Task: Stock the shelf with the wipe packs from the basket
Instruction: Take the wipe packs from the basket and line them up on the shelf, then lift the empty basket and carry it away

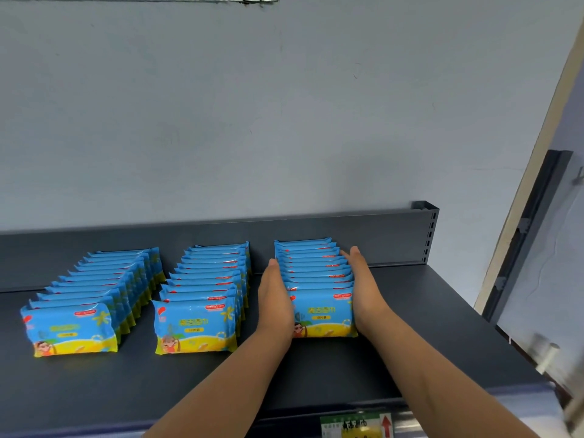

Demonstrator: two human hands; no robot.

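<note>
hands flank the right row of wipe packs on the dark shelf. we see the left hand laid flat against the row's left side and the right hand flat against its right side, fingers straight and pointing toward the far wall, palms facing each other. the grip is wide, one pack across, and no finger curls round anything; both palms touch the pack ends from the nearest pack back along the row. the packs stand on edge, one behind another, blue and yellow faces toward us. just left of the left hand stands the middle row, and further left the left row, which slants toward the far right. a slotted upright rises at the shelf's far right corner, apart from the right hand. a price label with a red arrow sits on the shelf's near edge, between our forearms.
</note>
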